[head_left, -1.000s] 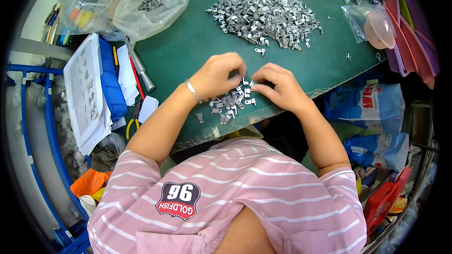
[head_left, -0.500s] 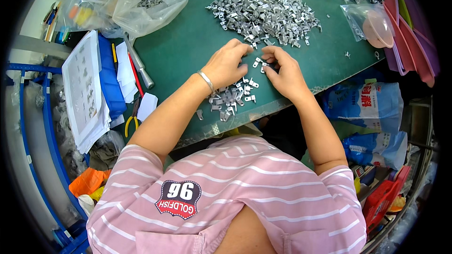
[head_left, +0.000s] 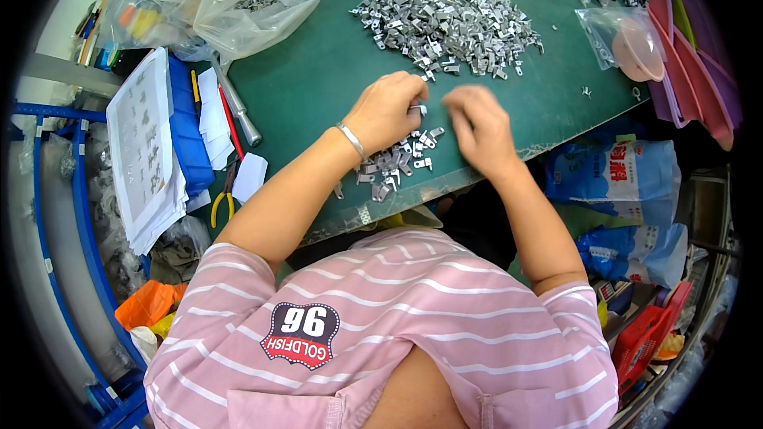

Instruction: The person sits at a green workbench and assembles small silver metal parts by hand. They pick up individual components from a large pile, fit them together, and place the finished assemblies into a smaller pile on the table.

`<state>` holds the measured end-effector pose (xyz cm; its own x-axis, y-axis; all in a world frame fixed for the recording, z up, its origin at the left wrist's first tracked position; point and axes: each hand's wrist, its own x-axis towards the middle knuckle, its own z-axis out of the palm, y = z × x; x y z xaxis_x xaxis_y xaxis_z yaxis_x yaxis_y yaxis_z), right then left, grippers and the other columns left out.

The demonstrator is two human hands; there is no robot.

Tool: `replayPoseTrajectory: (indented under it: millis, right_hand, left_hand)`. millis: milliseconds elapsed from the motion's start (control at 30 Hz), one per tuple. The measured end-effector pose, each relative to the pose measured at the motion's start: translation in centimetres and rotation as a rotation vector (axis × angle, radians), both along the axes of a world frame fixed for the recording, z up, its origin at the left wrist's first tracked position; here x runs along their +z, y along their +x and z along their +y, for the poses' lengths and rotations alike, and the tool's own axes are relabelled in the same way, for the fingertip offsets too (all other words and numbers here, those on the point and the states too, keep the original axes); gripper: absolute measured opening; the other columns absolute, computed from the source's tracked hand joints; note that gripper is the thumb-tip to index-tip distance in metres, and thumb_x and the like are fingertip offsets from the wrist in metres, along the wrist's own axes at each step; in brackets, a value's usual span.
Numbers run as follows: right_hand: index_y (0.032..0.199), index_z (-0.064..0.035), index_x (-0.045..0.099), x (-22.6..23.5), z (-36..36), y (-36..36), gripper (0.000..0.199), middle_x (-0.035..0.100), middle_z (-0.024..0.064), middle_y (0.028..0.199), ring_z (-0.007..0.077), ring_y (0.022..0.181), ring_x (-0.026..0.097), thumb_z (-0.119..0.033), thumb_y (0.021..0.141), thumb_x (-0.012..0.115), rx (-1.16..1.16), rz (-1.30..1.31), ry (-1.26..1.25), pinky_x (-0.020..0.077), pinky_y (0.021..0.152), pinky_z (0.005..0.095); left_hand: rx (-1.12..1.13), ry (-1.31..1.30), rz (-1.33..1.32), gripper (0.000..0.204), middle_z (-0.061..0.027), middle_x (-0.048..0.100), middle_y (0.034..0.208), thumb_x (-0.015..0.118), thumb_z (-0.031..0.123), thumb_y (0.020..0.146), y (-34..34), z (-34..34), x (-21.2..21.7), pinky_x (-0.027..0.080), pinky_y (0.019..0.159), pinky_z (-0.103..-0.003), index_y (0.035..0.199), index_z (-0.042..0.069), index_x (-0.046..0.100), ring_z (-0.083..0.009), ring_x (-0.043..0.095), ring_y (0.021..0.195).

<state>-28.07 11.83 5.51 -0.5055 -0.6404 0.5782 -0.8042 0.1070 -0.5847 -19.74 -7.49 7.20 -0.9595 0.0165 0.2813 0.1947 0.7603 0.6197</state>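
One bracket point(head_left: 421, 110): pinched by left hand point(head_left: 389, 110)
Right hand point(head_left: 481, 129): was blurred, grip unclear
Near pile point(head_left: 391, 168): lay bodyward of left hand
Pinch: lightness seemed best

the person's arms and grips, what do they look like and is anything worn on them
Both arms come out of short, dusty-pink fabric sleeves with thin white stripes. A shiny, silvery bangle-like band circles the left wrist; none shows on the right. The left grip and right grip have no gloves. The right one is blurred, hiding fine details.
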Motion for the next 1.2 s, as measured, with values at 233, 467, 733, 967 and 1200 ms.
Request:
replayPoseTrajectory:
  millis: [233, 467, 733, 967, 1200]
  right_hand:
    - [0.100, -0.0033, 0.062, -0.7, -2.7, -3.0, 0.018, 0.064, 0.0134, 0.097, 0.0326, 0.093, 0.063, 0.000, 0.083, 0.066, -0.228, -0.019, 0.171, 0.0520, 0.081, 0.0428]
    - [0.098, -0.0016, 0.065, 1.3, -1.0, -1.6, 0.015, 0.065, 0.0122, 0.090, 0.0303, 0.082, 0.065, -0.003, 0.083, 0.068, 0.067, -0.270, 0.157, 0.0519, 0.073, 0.0385]
    - [0.087, -0.0049, 0.064, -0.3, -4.3, -2.4, 0.013, 0.065, 0.0098, 0.093, 0.0320, 0.092, 0.061, -0.003, 0.077, 0.071, -0.015, 0.106, 0.094, 0.0513, 0.079, 0.0409]
    - [0.090, -0.0015, 0.067, 1.4, -0.6, -1.2, 0.011, 0.066, 0.0131, 0.096, 0.0334, 0.089, 0.064, 0.001, 0.079, 0.069, 0.187, -0.077, 0.094, 0.0531, 0.078, 0.0416]
    - [0.100, -0.0057, 0.064, -1.0, -3.9, -3.3, 0.021, 0.066, 0.0123, 0.099, 0.0336, 0.096, 0.064, -0.006, 0.080, 0.071, -0.204, 0.053, 0.152, 0.0523, 0.079, 0.0433]
  left_hand:
    - [-0.072, -0.191, 0.066, 0.012, -0.0107, 0.061, 0.086, 0.067, -0.003, 0.077, 1.7, -0.8, 0.6, 0.052, 0.075, -0.039, 0.086, 0.004, 0.068, -0.0294, 0.063, 0.085]
    - [-0.008, 0.006, -0.006, 0.011, -0.0121, 0.064, 0.087, 0.064, -0.003, 0.080, 3.1, -2.3, 1.2, 0.053, 0.073, -0.037, 0.089, 0.003, 0.069, -0.0306, 0.064, 0.080]
    - [0.157, 0.022, 0.150, 0.025, -0.0144, 0.062, 0.100, 0.059, -0.006, 0.082, -2.2, -0.7, -0.9, 0.053, 0.081, -0.039, 0.104, 0.003, 0.067, -0.0329, 0.063, 0.091]
    - [0.108, -0.125, 0.132, 0.023, -0.0129, 0.061, 0.099, 0.067, 0.000, 0.083, -3.1, -0.4, -1.7, 0.053, 0.082, -0.040, 0.105, 0.006, 0.070, -0.0332, 0.063, 0.093]
    - [0.209, -0.249, 0.122, 0.011, -0.0130, 0.060, 0.094, 0.071, 0.003, 0.079, -3.5, 0.7, -2.0, 0.052, 0.081, -0.042, 0.088, 0.005, 0.065, -0.0337, 0.061, 0.094]
